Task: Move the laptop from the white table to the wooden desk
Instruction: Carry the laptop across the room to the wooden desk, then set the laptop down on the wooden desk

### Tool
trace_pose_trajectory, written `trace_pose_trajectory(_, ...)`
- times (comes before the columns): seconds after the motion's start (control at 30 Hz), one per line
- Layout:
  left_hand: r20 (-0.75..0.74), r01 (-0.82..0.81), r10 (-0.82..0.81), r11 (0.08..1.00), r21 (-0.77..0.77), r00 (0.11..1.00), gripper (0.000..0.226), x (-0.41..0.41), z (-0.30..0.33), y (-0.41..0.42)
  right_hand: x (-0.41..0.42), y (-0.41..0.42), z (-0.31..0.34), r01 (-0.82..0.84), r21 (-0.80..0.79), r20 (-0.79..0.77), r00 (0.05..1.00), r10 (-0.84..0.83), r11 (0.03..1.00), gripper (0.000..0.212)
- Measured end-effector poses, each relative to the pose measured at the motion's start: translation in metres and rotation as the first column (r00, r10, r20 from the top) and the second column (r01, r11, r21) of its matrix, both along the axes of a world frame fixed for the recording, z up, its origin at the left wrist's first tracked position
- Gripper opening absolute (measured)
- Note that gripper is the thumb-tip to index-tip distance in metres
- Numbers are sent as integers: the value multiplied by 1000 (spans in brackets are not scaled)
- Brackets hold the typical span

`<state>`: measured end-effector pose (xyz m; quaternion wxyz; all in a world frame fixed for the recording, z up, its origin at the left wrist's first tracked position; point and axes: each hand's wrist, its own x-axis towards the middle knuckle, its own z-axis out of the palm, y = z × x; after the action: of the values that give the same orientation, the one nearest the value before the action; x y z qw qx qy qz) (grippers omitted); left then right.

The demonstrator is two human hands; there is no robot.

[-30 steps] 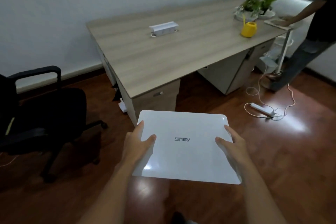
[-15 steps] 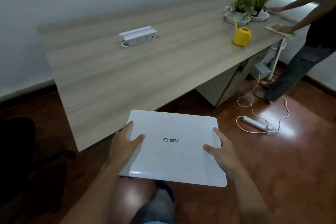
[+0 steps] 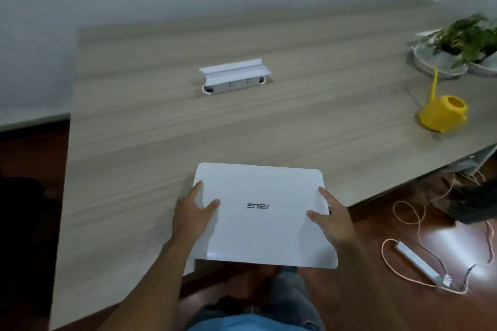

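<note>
Closed white laptop [image 3: 265,212] gripped at both side edges: left hand [image 3: 192,213] on left edge, thumb on lid; right hand [image 3: 332,219] on right edge, thumb on lid. Held over near edge of wooden bench [image 3: 161,142], far half above benchtop, near half past edge; contact w/ bench can't tell. Mid-bench: white socket box [image 3: 234,75], flap up. Right: yellow watering can [image 3: 443,114]; behind it potted plants [image 3: 462,40], blurred.

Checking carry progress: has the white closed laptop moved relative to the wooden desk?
Yes. The white closed laptop went forward, now overlapping the wooden desk near edge.
</note>
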<state>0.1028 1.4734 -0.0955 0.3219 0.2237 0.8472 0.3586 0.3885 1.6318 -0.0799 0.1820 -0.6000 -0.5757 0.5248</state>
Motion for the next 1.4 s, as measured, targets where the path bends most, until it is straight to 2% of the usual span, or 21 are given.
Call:
trace_pose_trajectory(0.27,30,-308,312,947,-97,950,71,29,-12,103,-40,169,-12,-280,2,116,954,278,960,71)
trace_pose_trajectory(0.37,5,-355,358,927,-119,934,70,36,-9,137,-48,207,-12,-322,-15,136,937,321,947,77)
trace_pose_trajectory(0.53,-46,-368,369,896,-247,928,69,41,-7,169,-57,239,-18,-349,-68,140,924,356,935,84)
trace_pose_trajectory(0.73,-93,-328,319,853,-406,943,74,44,-2,182,-61,247,-26,-412,-92,152,894,421,907,86)
trace_pose_trajectory(0.9,-51,-262,265,873,-411,963,86,46,-4,180,-53,254,-29,-503,-58,222,836,503,862,81)
trace_pose_trajectory(1.1,-1,8,-9,934,-358,1000,122,58,-13,142,-36,239,-35,-607,-44,309,747,588,794,79)
trace_pose_trajectory(1.2,-8,109,-117,941,-321,993,133,68,-23,126,-22,221,-42,-615,-19,316,744,589,788,86)
trace_pose_trajectory(1.3,-48,114,-133,949,-293,990,135,73,-31,118,-4,200,-49,-598,-9,285,767,575,801,101)
trace_pose_trajectory(1.4,-85,122,-154,945,-303,984,145,75,-38,115,12,185,-57,-665,74,324,720,613,743,119)
